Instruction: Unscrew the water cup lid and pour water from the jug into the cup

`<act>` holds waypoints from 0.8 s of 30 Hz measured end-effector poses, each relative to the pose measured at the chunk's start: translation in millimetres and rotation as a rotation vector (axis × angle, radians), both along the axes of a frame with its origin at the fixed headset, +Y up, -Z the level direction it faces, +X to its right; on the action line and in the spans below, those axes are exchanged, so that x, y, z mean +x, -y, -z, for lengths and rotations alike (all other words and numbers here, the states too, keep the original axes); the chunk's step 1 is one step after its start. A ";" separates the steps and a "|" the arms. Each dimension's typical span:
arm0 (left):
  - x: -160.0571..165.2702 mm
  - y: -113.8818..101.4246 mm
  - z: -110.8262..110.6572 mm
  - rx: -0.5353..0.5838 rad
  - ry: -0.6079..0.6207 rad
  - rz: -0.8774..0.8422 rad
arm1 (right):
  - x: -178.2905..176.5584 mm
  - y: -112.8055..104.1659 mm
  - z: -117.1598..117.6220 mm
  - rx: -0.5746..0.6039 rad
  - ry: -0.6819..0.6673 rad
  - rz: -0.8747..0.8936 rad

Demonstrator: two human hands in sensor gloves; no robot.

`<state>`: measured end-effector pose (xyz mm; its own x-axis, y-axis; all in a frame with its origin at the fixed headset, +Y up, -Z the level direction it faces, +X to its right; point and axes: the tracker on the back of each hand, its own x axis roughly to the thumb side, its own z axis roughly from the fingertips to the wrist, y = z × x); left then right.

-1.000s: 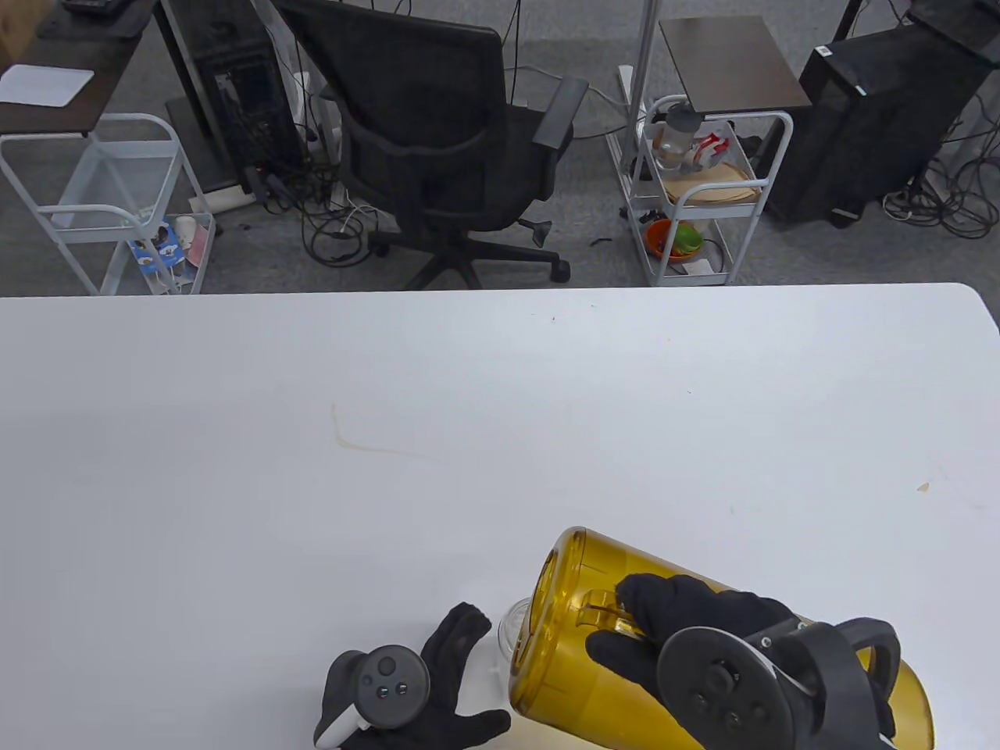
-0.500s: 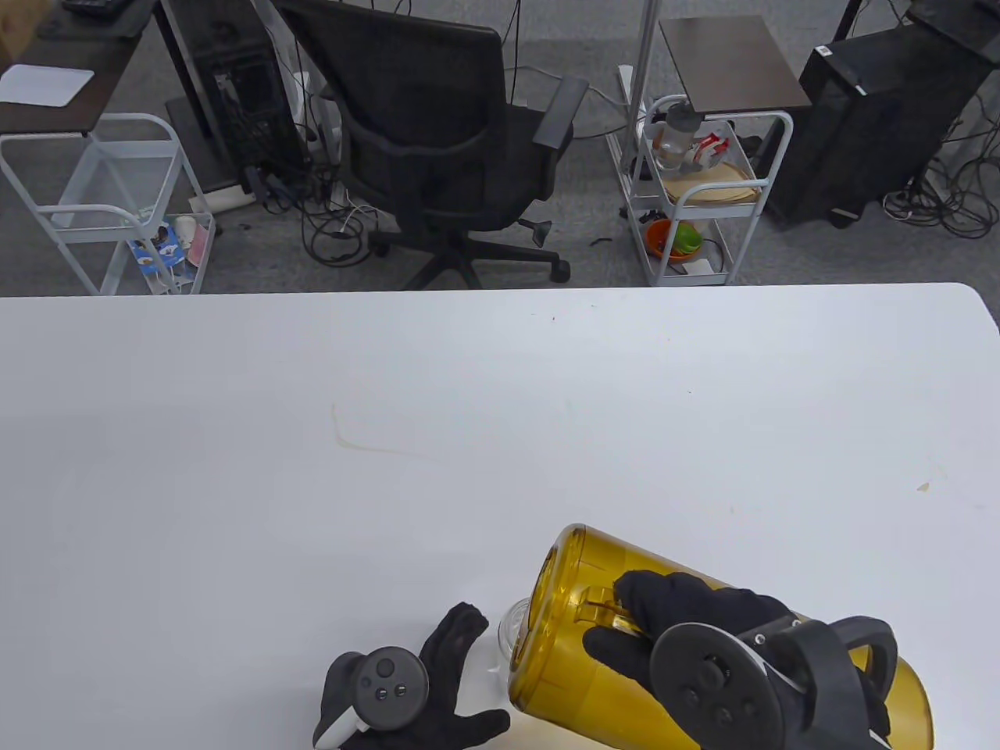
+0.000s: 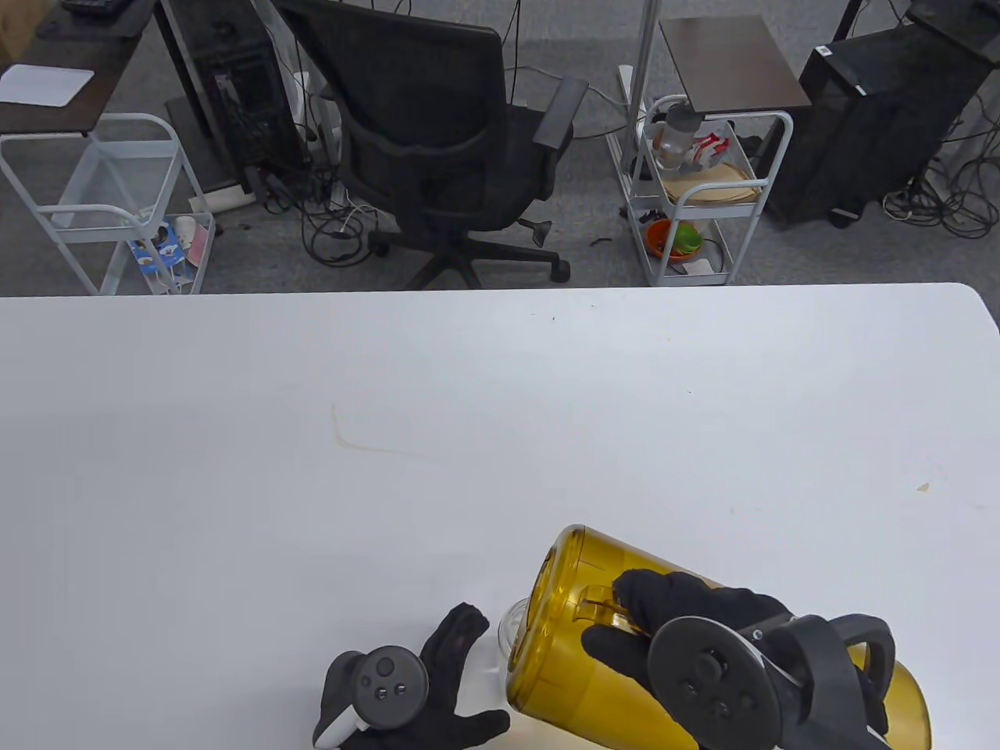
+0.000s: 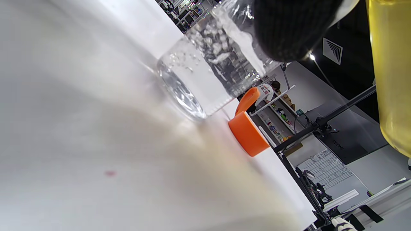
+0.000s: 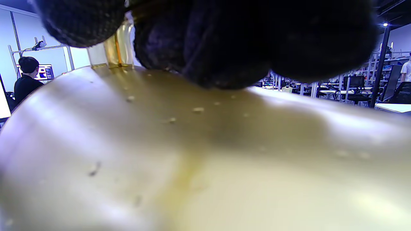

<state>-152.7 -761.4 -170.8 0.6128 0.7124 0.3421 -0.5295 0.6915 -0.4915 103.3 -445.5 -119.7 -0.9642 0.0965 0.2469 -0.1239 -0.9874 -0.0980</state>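
Observation:
My right hand [image 3: 617, 617] grips the handle of the amber jug [image 3: 570, 594] and holds it tipped to the left, mouth over the clear water cup [image 3: 509, 621]. Only the cup's rim shows beneath the jug in the table view. My left hand [image 3: 484, 668] holds the cup's side between spread fingers and thumb. In the left wrist view the cup [image 4: 205, 70] stands on the table with bubbling water inside, and a gloved fingertip [image 4: 289, 29] presses on its wall. The orange lid [image 4: 249, 134] lies on the table just beyond the cup. The jug's wall [image 5: 192, 154] fills the right wrist view.
The white table [image 3: 469, 437] stretches wide ahead and to both sides. Past its far edge stand a black office chair [image 3: 445, 148] and two white wire carts [image 3: 695, 195].
The jug has tipped very slightly further toward the cup, with my right hand edging left. My left hand and the cup have not moved.

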 end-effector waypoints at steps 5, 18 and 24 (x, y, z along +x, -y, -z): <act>0.0 0.0 -0.1 0.004 0.001 0.000 | -2.7 -0.3 0.0 0.005 0.002 -0.013; 0.2 -0.2 -0.7 0.002 0.023 -0.010 | -1.5 -1.7 1.4 -0.021 0.023 -0.001; -0.2 -0.8 -1.5 0.012 0.026 -0.013 | -1.3 -2.0 0.8 -0.022 0.024 -0.001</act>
<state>-152.8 -760.6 -169.3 0.5943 0.7160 0.3663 -0.5260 0.6906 -0.4964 101.9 -443.5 -120.5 -0.9700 0.1003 0.2214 -0.1204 -0.9896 -0.0792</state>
